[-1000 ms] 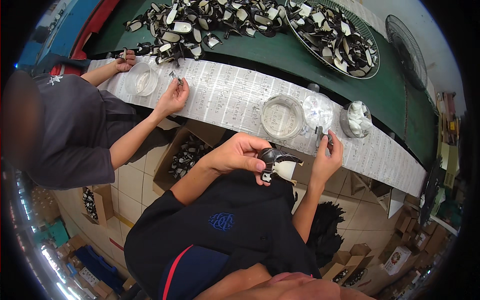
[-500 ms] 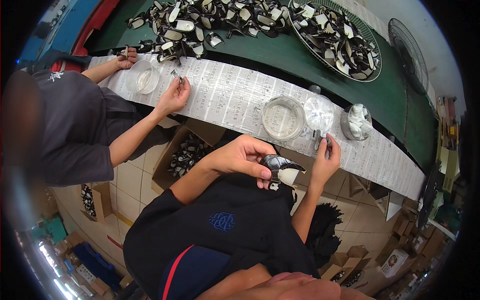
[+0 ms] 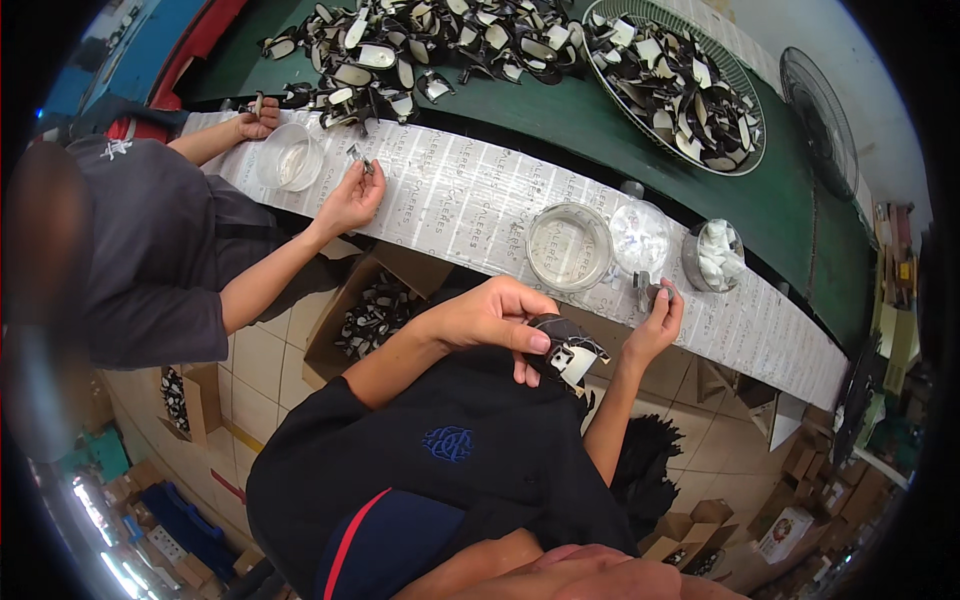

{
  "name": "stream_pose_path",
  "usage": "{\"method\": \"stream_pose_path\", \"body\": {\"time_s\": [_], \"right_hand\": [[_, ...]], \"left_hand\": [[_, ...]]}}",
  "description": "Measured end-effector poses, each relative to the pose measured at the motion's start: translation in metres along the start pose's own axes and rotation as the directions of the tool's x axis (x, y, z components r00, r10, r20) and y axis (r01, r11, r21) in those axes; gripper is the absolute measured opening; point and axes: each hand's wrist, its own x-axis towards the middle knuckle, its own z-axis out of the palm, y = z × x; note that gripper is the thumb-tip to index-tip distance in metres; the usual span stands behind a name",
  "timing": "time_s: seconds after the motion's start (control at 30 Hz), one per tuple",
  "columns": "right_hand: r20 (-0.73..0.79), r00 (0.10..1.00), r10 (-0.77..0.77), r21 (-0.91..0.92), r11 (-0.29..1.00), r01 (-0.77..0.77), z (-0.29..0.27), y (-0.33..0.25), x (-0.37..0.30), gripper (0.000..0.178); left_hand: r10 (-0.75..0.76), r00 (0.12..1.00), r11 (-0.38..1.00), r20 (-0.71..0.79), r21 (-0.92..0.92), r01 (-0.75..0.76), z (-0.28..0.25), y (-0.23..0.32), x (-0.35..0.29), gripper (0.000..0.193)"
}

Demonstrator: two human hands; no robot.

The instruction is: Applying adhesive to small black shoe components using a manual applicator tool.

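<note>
My left hand (image 3: 492, 312) grips a glossy black shoe upper (image 3: 572, 350) with a cream inner face, thumb on top and fingers curled beneath. It is held in front of my chest, just off the table edge. To the right, my right hand (image 3: 656, 328) pinches a small dark grey piece (image 3: 645, 289), whose exact kind I cannot make out. That hand is raised by the table's near edge, close to a clear round lid or dish (image 3: 640, 238). The two hands are apart. A clear round tub (image 3: 568, 247) stands on the table beyond them.
A tub of white wads (image 3: 718, 257) stands right. Many black-and-cream shoe uppers (image 3: 375, 57) lie heaped on the green bench; more fill a wire basket (image 3: 757, 140). A fan (image 3: 818, 120) stands far right. Left, a co-worker's hand (image 3: 355, 195) holds a small piece beside another tub (image 3: 290, 160).
My left hand has turned the shoe upper, so its cream face and a small square fitting now show differently. My right hand has turned slightly with the grey piece. The view has shifted a little.
</note>
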Motion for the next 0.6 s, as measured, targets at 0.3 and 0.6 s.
{"method": "stream_pose_path", "body": {"time_s": [0.3, 0.6], "right_hand": [[0.091, 0.996, -0.009, 0.089, 0.996, 0.001, -0.014, 0.005, 0.005, 0.021], [0.099, 0.995, -0.023, 0.049, 0.999, 0.018, -0.021, 0.009, 0.007, 0.019]], "left_hand": [[-0.028, 0.996, 0.997, 0.09, -0.069, 0.035, -0.016, 0.002, 0.03, 0.035], [-0.13, 0.987, 0.961, -0.09, 0.234, 0.148, -0.033, 0.027, 0.079, 0.023]]}}
